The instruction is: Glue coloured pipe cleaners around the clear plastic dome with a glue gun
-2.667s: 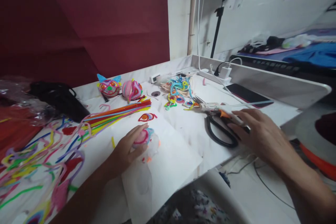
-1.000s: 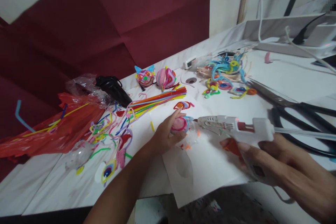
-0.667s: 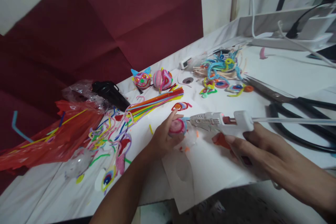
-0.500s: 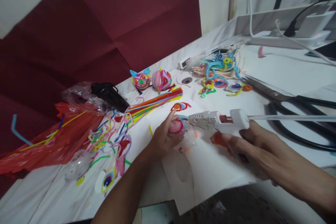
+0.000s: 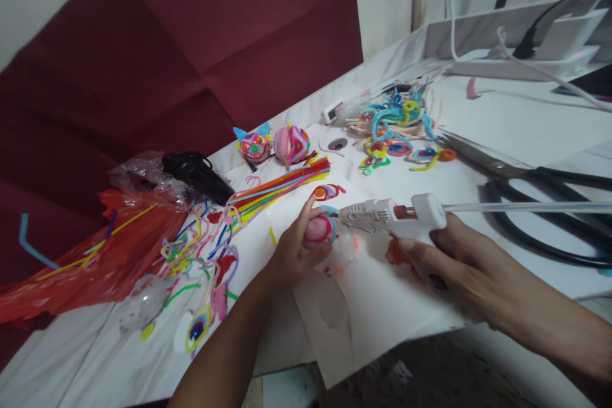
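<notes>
My right hand [image 5: 459, 268] is wrapped round the grip of a white hot glue gun [image 5: 382, 215], fingers by its orange trigger. A clear glue stick [image 5: 521, 206] juts from its back end. The gun's nozzle meets or nearly meets the upper edge of a ball [image 5: 319, 229], clear plastic partly covered in pink and blue pipe cleaner coils. My left hand [image 5: 297, 245] steadies this ball from the left, fingers curled about it. Just beyond lies a flat eye-shaped coil piece [image 5: 327, 192] in red and orange.
Bundled pipe cleaners [image 5: 282, 185] and two decorated balls [image 5: 292, 145] lie behind my left hand. Loose pipe cleaners [image 5: 220, 268] and a clear ball [image 5: 143, 299] are at left. Large black-handled scissors [image 5: 502, 169] rest at right, near a power strip [image 5: 526, 67].
The whole view has shifted slightly. Both hands keep nearly the same pose, with the glue gun's nozzle still at the ball's upper edge.
</notes>
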Available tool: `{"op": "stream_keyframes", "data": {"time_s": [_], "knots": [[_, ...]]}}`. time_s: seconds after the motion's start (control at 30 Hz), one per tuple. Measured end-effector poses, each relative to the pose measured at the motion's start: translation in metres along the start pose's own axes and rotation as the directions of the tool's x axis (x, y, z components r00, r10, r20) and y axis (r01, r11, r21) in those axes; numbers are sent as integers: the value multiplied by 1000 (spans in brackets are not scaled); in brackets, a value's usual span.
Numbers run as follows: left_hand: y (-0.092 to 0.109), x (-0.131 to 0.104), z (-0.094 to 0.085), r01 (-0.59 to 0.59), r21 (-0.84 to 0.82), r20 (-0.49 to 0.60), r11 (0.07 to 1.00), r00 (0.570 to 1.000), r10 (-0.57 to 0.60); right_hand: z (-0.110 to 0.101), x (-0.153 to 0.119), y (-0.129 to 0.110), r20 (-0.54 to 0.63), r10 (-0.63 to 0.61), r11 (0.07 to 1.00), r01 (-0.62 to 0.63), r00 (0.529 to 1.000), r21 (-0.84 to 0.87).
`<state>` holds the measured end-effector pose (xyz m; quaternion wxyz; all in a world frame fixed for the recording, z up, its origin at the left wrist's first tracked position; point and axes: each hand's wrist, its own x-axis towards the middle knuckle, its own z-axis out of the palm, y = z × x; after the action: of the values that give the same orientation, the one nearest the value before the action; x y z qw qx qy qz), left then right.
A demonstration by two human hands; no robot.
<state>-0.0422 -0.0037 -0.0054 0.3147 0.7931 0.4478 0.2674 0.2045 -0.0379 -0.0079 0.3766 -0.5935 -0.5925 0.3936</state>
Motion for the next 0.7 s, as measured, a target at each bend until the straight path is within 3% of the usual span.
{"op": "stream_keyframes", "data": {"time_s": [0.1,0.7], "knots": [[-2,0,1,-13,-22,3,1000,1000,13,-1,0,-1,53,20,999,-22,998,26],[-10,1,1,-32,-22,20,999,999,32,-6,-8,-4,11,27,998,-26,1000,-50]]}}
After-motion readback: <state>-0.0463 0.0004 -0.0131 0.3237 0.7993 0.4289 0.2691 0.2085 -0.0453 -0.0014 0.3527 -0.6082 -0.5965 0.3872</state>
